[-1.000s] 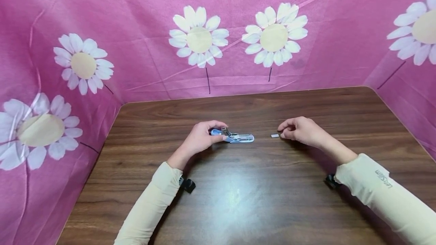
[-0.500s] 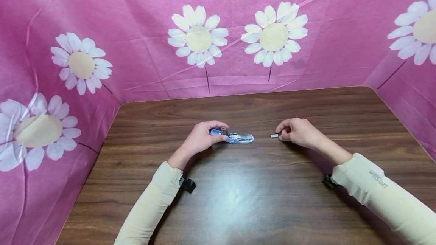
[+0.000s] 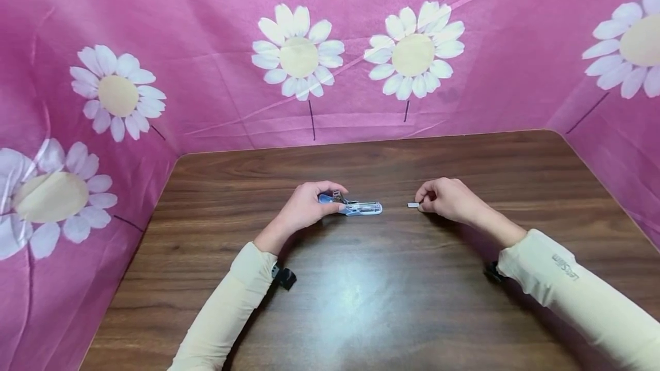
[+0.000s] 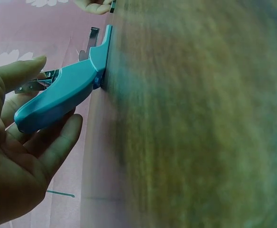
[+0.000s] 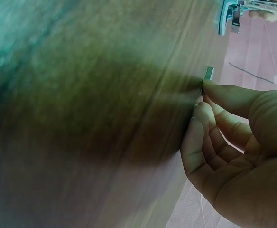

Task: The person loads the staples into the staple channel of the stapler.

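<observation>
My left hand [image 3: 303, 206] grips a blue stapler [image 3: 365, 208] by its rear half, thumb on one side and fingers on the other. The stapler is swung open, its metal tray showing and its front end pointing right, low at the tabletop. In the left wrist view its blue body [image 4: 65, 95] slants between thumb and fingers. To the right, my right hand [image 3: 450, 199] pinches one end of a small grey staple strip [image 3: 412, 205] between thumb and fingertips. The right wrist view shows the strip [image 5: 208, 73] sticking out past the thumb tip, right at the table surface.
The brown wood-grain table [image 3: 330, 279] carries both arms. Pink cloth [image 3: 216, 73] with daisies stands along its back and sides. A black wrist camera [image 3: 285, 278] sits on the left wrist, another [image 3: 494, 272] on the right.
My right hand has shifted slightly left, and its fingertips have come in on the end of the staple strip. The left hand and stapler hold nearly still.
</observation>
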{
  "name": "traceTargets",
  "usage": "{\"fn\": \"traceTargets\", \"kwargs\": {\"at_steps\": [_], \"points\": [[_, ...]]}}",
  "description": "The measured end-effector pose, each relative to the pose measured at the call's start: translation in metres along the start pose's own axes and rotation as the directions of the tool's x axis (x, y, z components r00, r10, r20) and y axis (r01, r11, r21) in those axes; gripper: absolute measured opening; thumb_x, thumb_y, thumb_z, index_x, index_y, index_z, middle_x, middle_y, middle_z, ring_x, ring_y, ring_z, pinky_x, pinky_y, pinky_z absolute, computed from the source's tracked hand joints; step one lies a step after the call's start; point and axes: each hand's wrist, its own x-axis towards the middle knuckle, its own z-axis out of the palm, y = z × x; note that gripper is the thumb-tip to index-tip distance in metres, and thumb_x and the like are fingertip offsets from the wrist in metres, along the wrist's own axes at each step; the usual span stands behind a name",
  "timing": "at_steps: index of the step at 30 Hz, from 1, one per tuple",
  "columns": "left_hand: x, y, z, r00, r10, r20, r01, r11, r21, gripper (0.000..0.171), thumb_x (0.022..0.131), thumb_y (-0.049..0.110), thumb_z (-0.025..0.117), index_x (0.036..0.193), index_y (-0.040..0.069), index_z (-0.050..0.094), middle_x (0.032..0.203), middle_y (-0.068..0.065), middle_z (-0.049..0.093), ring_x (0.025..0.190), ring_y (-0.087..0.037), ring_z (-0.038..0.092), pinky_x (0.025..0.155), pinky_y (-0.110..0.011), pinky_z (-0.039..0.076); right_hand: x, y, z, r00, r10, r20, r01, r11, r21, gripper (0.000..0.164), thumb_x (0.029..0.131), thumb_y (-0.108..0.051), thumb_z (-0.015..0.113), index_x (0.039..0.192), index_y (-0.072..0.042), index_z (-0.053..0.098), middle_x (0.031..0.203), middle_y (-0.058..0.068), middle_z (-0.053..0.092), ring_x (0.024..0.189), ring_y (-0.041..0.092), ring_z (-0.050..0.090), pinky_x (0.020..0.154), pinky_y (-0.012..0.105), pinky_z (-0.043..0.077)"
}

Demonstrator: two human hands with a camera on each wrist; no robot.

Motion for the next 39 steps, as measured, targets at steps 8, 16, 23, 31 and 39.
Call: {"fn": "traceTargets", "kwargs": {"at_steps": [8, 16, 23, 31, 39], "points": [[0.000, 0.003, 0.002, 1.000, 0.004, -0.013, -0.004, 1.000, -0.009, 0.031, 0.086, 0.025, 0.081, 0.116, 0.021, 0.076, 0.097, 0.003, 0.072, 0.078, -0.015, 0.058, 0.067, -0.028, 0.048, -0.001, 0.000, 0.002, 0.999, -0.028, -0.023, 0.028, 0.999, -0.026, 0.006, 0.082, -0.012, 0.072, 0.085, -0.016, 0.074, 0.073, -0.009, 0.067, 0.069, 0.011, 0.054, 0.069, 0.032, 0.043], [0.000, 0.002, 0.002, 1.000, -0.009, -0.004, 0.009, 1.000, -0.011, 0.029, 0.086, 0.024, 0.081, 0.115, 0.020, 0.076, 0.097, 0.003, 0.073, 0.077, -0.014, 0.058, 0.068, -0.028, 0.047, -0.001, 0.001, 0.003, 0.997, -0.064, -0.042, 0.061, 0.996, -0.058, 0.007, 0.083, -0.012, 0.070, 0.085, -0.017, 0.075, 0.075, -0.009, 0.069, 0.070, 0.011, 0.055, 0.072, 0.035, 0.045], [0.000, 0.002, 0.000, 1.000, 0.003, -0.005, -0.003, 1.000, 0.010, 0.028, 0.088, 0.023, 0.080, 0.116, 0.020, 0.076, 0.100, 0.002, 0.075, 0.082, -0.014, 0.061, 0.072, -0.028, 0.049, 0.000, -0.004, -0.002, 0.996, -0.076, -0.055, 0.073, 0.996, -0.042, 0.009, 0.083, -0.012, 0.069, 0.086, -0.018, 0.075, 0.068, -0.013, 0.063, 0.065, 0.009, 0.052, 0.069, 0.031, 0.043], [0.000, -0.001, 0.001, 1.000, 0.003, -0.009, -0.003, 1.000, 0.006, 0.026, 0.088, 0.024, 0.079, 0.114, 0.019, 0.077, 0.096, 0.002, 0.075, 0.073, -0.012, 0.059, 0.066, -0.027, 0.048, 0.000, -0.016, -0.007, 0.993, -0.094, -0.071, 0.093, 0.995, -0.020, 0.008, 0.086, -0.013, 0.070, 0.088, -0.019, 0.075, 0.069, -0.012, 0.063, 0.066, 0.008, 0.052, 0.068, 0.031, 0.042], [0.000, 0.000, 0.001, 1.000, 0.003, -0.006, -0.003, 1.000, 0.015, 0.026, 0.088, 0.025, 0.078, 0.114, 0.020, 0.077, 0.097, 0.004, 0.075, 0.076, -0.012, 0.060, 0.068, -0.027, 0.048, -0.003, -0.022, -0.008, 0.992, -0.099, -0.073, 0.099, 0.995, 0.001, 0.004, 0.089, -0.017, 0.072, 0.089, -0.014, 0.074, 0.067, -0.012, 0.062, 0.066, 0.007, 0.054, 0.066, 0.028, 0.042]]}}
